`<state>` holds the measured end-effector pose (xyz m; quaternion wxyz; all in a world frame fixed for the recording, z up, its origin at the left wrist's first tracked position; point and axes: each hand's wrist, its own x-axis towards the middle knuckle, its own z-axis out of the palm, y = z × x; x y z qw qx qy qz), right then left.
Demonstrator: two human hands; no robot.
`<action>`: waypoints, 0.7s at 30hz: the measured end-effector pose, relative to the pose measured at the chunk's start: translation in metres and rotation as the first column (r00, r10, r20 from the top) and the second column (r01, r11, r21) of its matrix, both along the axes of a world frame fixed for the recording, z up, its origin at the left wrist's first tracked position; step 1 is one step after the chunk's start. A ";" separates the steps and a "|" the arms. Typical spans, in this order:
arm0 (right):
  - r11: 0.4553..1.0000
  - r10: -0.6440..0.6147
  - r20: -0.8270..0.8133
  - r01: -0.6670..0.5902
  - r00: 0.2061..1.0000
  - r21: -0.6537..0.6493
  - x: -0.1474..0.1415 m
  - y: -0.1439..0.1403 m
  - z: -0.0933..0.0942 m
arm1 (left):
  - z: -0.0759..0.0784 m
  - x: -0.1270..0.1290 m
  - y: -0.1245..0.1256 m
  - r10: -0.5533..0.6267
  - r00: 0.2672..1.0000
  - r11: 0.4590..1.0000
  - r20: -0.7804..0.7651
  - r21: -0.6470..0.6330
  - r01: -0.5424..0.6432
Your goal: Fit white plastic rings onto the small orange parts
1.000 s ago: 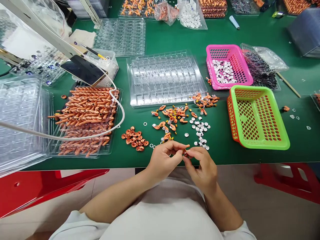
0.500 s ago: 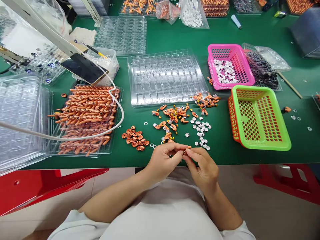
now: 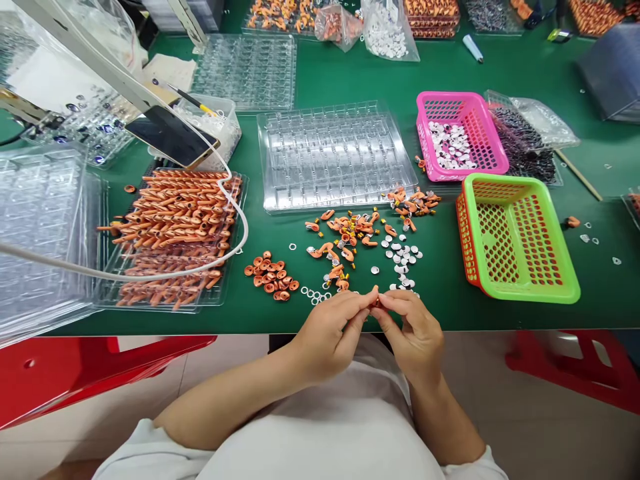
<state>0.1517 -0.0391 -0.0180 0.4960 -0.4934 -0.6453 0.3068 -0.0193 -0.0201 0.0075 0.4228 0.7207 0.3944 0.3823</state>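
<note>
Both hands, left hand (image 3: 333, 330) and right hand (image 3: 413, 333), pinch 1 small orange part (image 3: 376, 301) together at lower centre. Just beyond lie white discs (image 3: 403, 257) and orange pieces (image 3: 345, 233); farther up, a clear tray (image 3: 333, 157).

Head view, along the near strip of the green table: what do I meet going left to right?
Stack of clear trays → tray of orange parts → pile of orange rings → left hand → right hand → green basket.
</note>
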 end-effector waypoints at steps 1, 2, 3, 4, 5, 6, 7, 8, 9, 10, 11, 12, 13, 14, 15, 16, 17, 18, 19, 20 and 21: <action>1.000 0.014 -0.019 -0.014 1.000 -0.024 0.001 0.000 0.000 | 0.000 0.000 0.000 -0.002 1.000 1.000 -0.012 0.015 0.002; 0.999 0.027 -0.035 -0.028 0.999 -0.041 0.002 0.000 -0.001 | 0.000 0.000 0.000 -0.001 1.000 1.000 -0.020 0.022 0.002; 0.998 0.037 -0.045 -0.039 0.998 -0.054 0.003 0.000 -0.001 | 0.001 0.001 0.000 -0.001 1.000 1.000 -0.027 0.023 0.002; 0.997 0.043 -0.049 -0.046 0.998 -0.066 0.004 0.000 -0.001 | 0.002 0.001 0.000 -0.002 0.999 1.000 -0.035 0.018 0.002; 0.996 0.046 -0.048 -0.050 0.998 -0.080 0.005 0.000 0.000 | 0.003 0.001 0.000 -0.001 0.999 1.000 -0.040 0.011 0.002; 0.994 0.050 -0.044 -0.054 0.998 -0.092 0.005 0.000 0.000 | 0.003 0.001 0.000 -0.001 0.999 1.000 -0.042 0.001 0.001; 0.992 0.056 -0.042 -0.061 0.998 -0.108 0.006 0.001 0.001 | 0.004 0.001 0.000 -0.005 0.999 1.000 -0.041 -0.014 0.005; 0.989 0.065 -0.047 -0.071 0.997 -0.129 0.007 0.001 0.002 | 0.005 0.001 0.000 -0.013 0.999 0.999 -0.037 -0.034 0.012; 0.984 0.075 -0.057 -0.083 0.996 -0.156 0.008 0.002 0.003 | 0.005 0.000 -0.001 -0.024 0.999 0.998 -0.028 -0.059 0.022; 0.978 0.086 -0.074 -0.098 0.994 -0.184 0.008 0.003 0.004 | 0.006 0.000 -0.001 -0.033 0.999 0.996 -0.014 -0.087 0.032; 0.970 0.095 -0.100 -0.114 0.990 -0.214 0.009 0.003 0.005 | 0.006 0.000 -0.001 -0.043 0.999 0.992 0.001 -0.116 0.043; 0.961 0.102 -0.136 -0.133 0.985 -0.242 0.010 0.004 0.005 | 0.006 -0.001 -0.001 -0.054 0.998 0.989 0.016 -0.140 0.055; 0.951 0.108 -0.183 -0.155 0.977 -0.269 0.010 0.004 0.006 | 0.005 -0.001 -0.001 -0.063 0.998 0.985 0.029 -0.157 0.067; 0.939 0.111 -0.239 -0.181 0.965 -0.294 0.011 0.005 0.006 | 0.004 -0.002 0.000 -0.069 0.997 0.984 0.037 -0.163 0.074; 0.924 0.109 -0.305 -0.210 0.946 -0.320 0.011 0.005 0.005 | 0.003 -0.002 0.001 -0.072 0.997 0.985 0.039 -0.157 0.078; 0.907 0.104 -0.374 -0.243 0.921 -0.345 0.011 0.005 0.005 | 0.002 -0.002 0.003 -0.072 0.997 0.988 0.039 -0.137 0.076; 0.888 0.093 -0.439 -0.274 0.893 -0.369 0.010 0.005 0.004 | 0.000 -0.003 0.005 -0.068 0.997 0.992 0.042 -0.102 0.072; 0.869 0.077 -0.496 -0.302 0.865 -0.392 0.010 0.004 0.003 | -0.002 -0.003 0.007 -0.062 0.997 0.996 0.052 -0.056 0.064; 0.853 0.059 -0.542 -0.325 0.838 -0.410 0.009 0.004 0.002 | -0.004 -0.003 0.009 -0.054 0.996 0.998 0.066 -0.007 0.055; 0.838 0.042 -0.580 -0.344 0.814 -0.423 0.009 0.003 0.000 | -0.006 -0.003 0.011 -0.044 0.996 0.998 0.077 0.039 0.042; 0.827 0.028 -0.609 -0.360 0.793 -0.431 0.009 0.002 -0.001 | -0.008 -0.004 0.012 -0.029 0.996 0.997 0.079 0.076 0.023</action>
